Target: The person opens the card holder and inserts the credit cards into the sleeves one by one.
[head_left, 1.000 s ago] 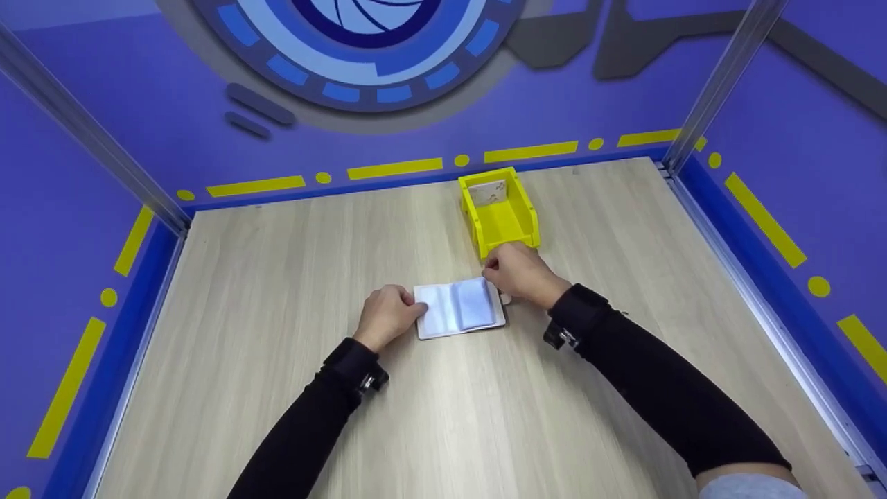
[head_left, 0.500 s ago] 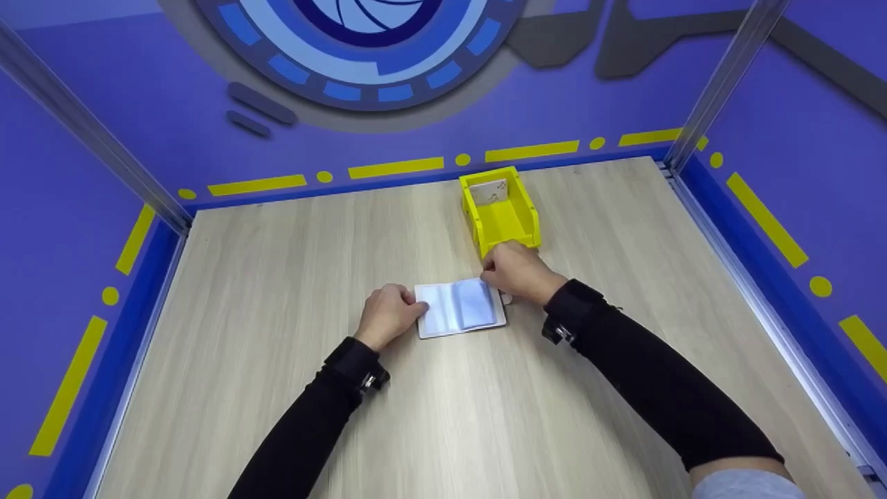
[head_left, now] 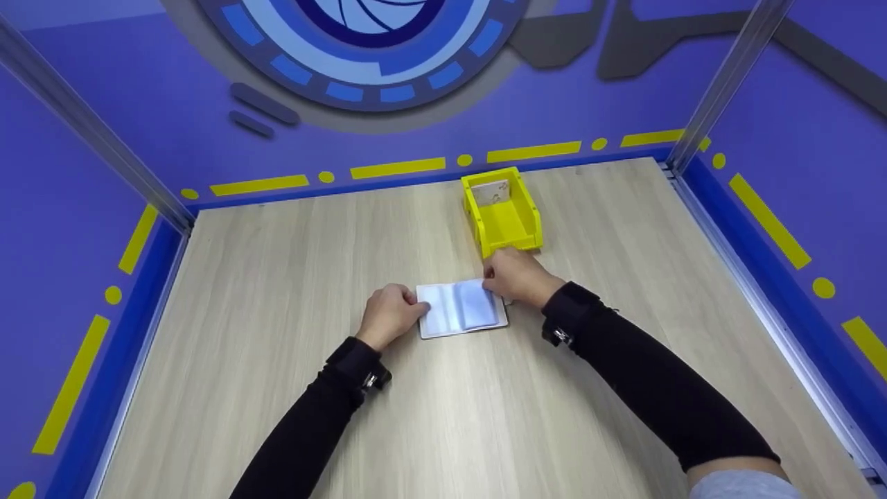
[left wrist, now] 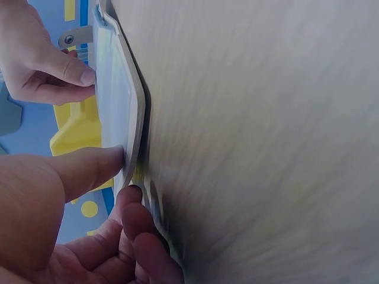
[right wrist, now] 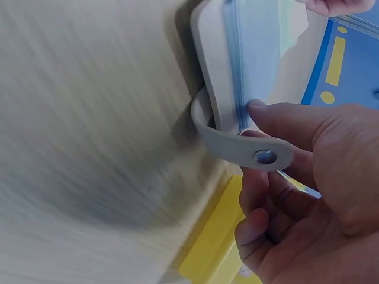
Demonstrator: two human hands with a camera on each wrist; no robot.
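A card holder point(head_left: 436, 315) lies spread open on the table, its clear plastic sleeves point(head_left: 477, 306) stacked on the right half. My left hand point(head_left: 388, 315) pinches its left edge, thumb on top and curled fingers at the underside, as the left wrist view shows. At the upper right corner, my right hand point(head_left: 521, 278) pinches the sleeves' edge, the thumb point(right wrist: 278, 121) pressing on them. A pale strap point(right wrist: 237, 148) with a metal snap curves out from the cover's right side, in front of the right fingers in the right wrist view.
Just beyond my right hand stands a yellow open-front bin point(head_left: 504, 220), with a pale patterned card point(head_left: 490, 193) leaning at its back wall. Blue panels point(head_left: 388, 149) with yellow marks enclose the wooden table point(head_left: 291, 277) at the back and sides.
My right hand has dipped very slightly toward me and covers more of the strap. The left hand and the card holder stay as they were.
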